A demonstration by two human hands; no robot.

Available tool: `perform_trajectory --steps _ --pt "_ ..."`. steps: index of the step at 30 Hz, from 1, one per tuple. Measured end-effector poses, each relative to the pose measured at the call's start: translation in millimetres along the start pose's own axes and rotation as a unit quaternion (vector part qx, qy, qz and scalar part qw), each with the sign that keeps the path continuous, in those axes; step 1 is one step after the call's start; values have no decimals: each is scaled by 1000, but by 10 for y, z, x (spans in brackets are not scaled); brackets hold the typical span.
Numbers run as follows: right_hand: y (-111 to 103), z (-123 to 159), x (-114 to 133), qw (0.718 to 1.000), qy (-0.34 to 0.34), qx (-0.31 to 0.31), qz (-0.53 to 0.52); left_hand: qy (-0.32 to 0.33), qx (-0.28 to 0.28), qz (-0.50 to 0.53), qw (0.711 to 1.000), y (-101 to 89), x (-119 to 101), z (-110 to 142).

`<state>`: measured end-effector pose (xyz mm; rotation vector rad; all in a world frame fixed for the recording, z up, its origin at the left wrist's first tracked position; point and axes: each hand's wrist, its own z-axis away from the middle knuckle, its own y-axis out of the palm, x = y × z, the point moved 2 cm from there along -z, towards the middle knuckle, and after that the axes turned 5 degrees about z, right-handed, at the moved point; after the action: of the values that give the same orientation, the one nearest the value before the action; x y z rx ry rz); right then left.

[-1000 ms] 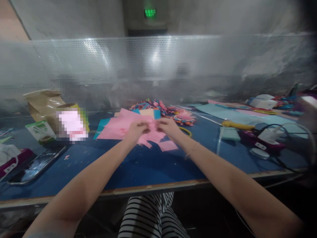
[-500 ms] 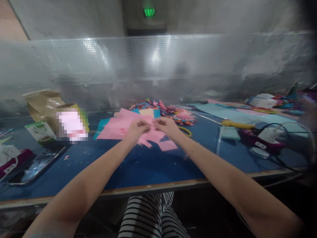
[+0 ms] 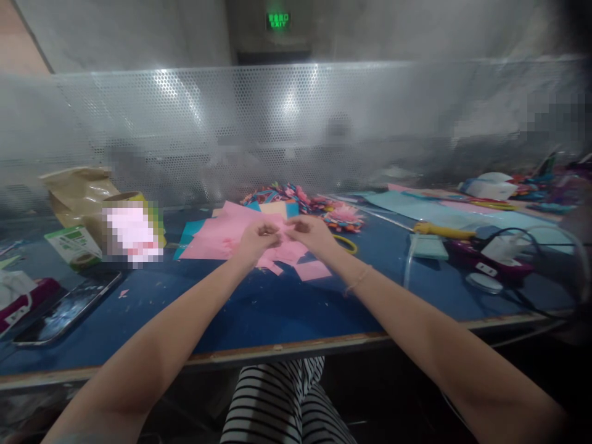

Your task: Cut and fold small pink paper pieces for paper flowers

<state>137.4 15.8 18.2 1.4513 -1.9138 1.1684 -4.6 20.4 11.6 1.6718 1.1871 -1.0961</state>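
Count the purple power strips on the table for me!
2. The left power strip is at the picture's edge, beside the phone; the right power strip is near the yellow handle. Others may be hidden.

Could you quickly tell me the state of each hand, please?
Left hand: curled over the pink paper; whether it grips any cannot be told.
Right hand: curled likewise; whether it holds anything cannot be told.
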Motion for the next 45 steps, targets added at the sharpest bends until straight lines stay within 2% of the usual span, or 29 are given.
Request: perform_trajectory --steps 3,5,13,17,22,30,45 --pt "-10 -2 9 999 -10 8 44 34 39 -70 996 6 -20 11" --pt "-13 -1 22 998 -12 11 53 46 43 -98 993 -4 -5 0" --pt "22 -3 26 1000 -8 11 -13 32 45 -160 986 -1 92 -30" --pt "34 -18 -9 999 -10 12 -42 -6 39 -101 994 21 64 -2" --pt "55 -20 -50 998 1 30 -49 35 -9 -43 998 -6 -8 -13" --pt "82 -36 -131 997 -12 35 -73 6 -13 8 1000 -23 57 -42" --pt "51 -4 4 999 -11 44 -31 -20 -41 77 996 -8 43 -35"
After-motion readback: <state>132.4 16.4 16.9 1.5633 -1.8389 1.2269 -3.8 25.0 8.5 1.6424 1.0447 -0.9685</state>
